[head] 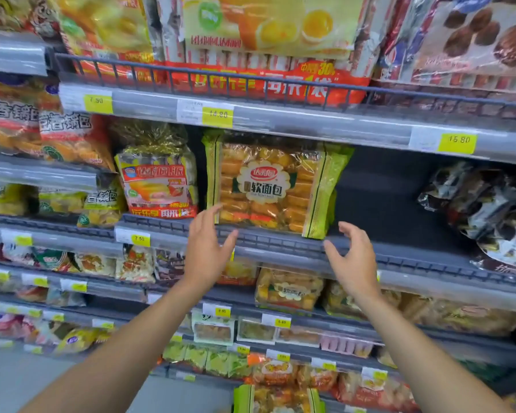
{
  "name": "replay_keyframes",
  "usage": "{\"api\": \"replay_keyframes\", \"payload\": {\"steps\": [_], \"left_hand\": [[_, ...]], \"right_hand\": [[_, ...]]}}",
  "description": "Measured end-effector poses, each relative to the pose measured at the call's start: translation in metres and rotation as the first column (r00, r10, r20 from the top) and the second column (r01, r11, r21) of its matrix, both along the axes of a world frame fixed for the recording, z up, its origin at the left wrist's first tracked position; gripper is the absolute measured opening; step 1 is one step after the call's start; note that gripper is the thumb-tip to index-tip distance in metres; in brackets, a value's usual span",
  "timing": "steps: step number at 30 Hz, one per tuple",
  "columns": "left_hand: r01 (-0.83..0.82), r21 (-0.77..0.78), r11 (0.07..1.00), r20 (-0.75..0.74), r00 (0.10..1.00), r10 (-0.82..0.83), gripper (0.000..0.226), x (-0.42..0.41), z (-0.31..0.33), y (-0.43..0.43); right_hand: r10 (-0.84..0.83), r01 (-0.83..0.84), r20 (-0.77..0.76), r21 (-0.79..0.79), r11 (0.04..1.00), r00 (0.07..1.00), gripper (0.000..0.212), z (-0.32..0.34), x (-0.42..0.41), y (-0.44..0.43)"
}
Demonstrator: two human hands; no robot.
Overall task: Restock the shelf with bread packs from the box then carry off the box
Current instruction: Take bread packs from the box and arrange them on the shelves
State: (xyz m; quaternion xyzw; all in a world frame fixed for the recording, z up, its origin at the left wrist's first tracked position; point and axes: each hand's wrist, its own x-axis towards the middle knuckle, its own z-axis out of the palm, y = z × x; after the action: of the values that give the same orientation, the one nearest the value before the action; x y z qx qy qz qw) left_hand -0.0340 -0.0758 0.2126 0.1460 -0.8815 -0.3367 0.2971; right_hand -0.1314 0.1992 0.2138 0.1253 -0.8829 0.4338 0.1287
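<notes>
Looks mid-restock. Holding nothing in left hand (206, 248) or right hand (352, 260), both loose-fingered just below the bread pack (273, 186) standing upright on the shelf (280, 238), centre frame. Next, likely: fetching another from the unseen box.

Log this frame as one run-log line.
bread pack upright on shelf | left hand open, at pack's lower-left corner, contact unclear | right hand open, empty, clear of pack | box not in view

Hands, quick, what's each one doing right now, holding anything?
Left hand: open, fingers straight, holding nothing, just by the bread pack.
Right hand: open, fingers loosely curved, holding nothing.
</notes>
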Motion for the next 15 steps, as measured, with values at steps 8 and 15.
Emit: {"api": "replay_keyframes", "payload": {"steps": [8, 15], "left_hand": [[0.225, -0.011, 0.974, 0.204, 0.954, -0.218, 0.024, 0.046, -0.106, 0.046], [0.268, 0.209, 0.940, 0.432, 0.838, -0.335, 0.006, 0.072, -0.234, 0.059]], "right_hand": [[0.123, -0.122, 0.052, -0.021, 0.992, 0.991, 0.017, -0.093, 0.065, 0.047], [0.033, -0.065, 0.370, 0.074, 0.995, 0.929, 0.010, -0.229, 0.088, 0.094]]}}
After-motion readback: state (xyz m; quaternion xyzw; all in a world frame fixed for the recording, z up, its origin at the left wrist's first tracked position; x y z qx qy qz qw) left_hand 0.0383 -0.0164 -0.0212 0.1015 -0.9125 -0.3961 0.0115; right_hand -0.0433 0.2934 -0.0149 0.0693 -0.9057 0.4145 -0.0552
